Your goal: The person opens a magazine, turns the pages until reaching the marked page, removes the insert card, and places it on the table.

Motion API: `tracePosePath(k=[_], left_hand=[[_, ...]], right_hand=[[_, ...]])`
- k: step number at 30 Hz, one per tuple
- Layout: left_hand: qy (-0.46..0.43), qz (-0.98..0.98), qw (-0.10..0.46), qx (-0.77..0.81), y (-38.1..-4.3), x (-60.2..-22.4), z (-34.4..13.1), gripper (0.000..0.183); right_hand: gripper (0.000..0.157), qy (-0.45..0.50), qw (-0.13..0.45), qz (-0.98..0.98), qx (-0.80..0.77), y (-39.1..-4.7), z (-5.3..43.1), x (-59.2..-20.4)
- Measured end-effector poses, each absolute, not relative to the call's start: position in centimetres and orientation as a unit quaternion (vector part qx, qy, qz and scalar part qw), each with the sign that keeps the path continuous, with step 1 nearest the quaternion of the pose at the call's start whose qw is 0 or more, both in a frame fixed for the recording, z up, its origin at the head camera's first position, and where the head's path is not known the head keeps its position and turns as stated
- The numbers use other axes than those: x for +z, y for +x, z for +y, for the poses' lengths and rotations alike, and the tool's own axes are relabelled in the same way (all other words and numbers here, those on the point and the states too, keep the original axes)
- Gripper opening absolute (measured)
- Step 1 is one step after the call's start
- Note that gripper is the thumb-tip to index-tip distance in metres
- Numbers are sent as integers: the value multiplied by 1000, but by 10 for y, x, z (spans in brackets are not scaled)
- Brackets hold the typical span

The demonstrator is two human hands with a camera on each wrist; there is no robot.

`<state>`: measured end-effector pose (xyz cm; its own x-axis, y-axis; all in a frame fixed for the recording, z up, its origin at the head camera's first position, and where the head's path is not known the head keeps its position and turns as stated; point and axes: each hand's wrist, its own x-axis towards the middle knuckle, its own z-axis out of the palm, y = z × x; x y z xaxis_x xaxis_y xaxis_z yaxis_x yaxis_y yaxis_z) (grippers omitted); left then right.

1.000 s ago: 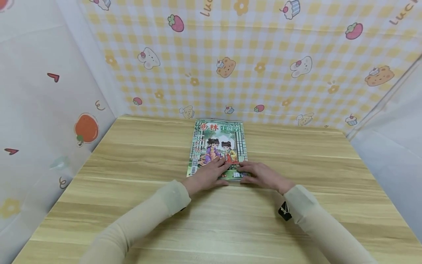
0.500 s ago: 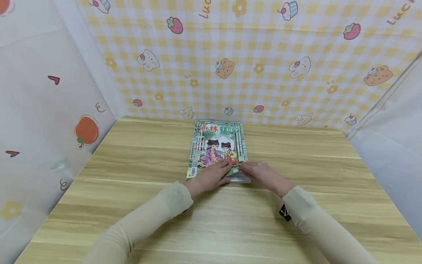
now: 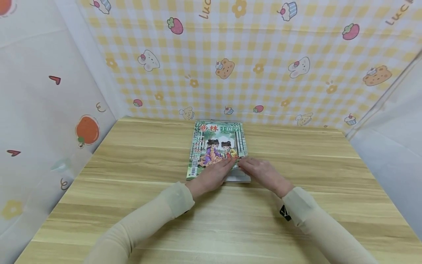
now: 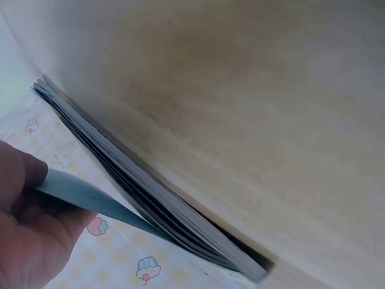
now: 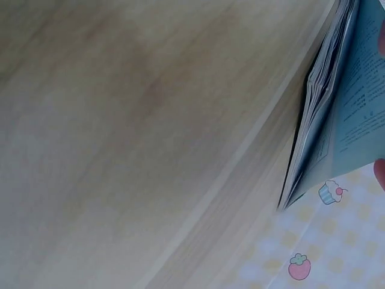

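Note:
A magazine with a green illustrated cover lies face up near the back of the table. My left hand reaches across its lower part. In the left wrist view, thumb and fingers pinch the raised front cover, which bends up from the page stack. My right hand is at the lower right edge, its fingertips close to those of the left and on the lifted part. A printed inner side shows in the right wrist view, with only fingertips visible beside it.
The magazine lies on a wood-grain table. Behind it stands a yellow checked cloth wall with cartoon prints, and a white printed side wall rises at the left. A small black object is at the right wrist.
The lower right corner of the cover has been lifted and folded up, baring a pale page beneath. My left hand has shifted slightly right and up, toward the right hand's fingertips.

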<state>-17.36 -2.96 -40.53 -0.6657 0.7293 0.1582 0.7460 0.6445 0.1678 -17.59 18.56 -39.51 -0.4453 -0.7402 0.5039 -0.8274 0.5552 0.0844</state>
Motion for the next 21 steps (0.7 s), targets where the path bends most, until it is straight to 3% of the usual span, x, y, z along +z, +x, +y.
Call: tracePosePath(k=[12,21], left_hand=[[-412,-896,118,-114,-170,-397,-32,56],[-395,-895,144,-148,-168,-386,-38,54]], right_hand=[[35,462,337,-820,20,-174,178,-384],[35,447,381,-803,104,-179,176,-376]])
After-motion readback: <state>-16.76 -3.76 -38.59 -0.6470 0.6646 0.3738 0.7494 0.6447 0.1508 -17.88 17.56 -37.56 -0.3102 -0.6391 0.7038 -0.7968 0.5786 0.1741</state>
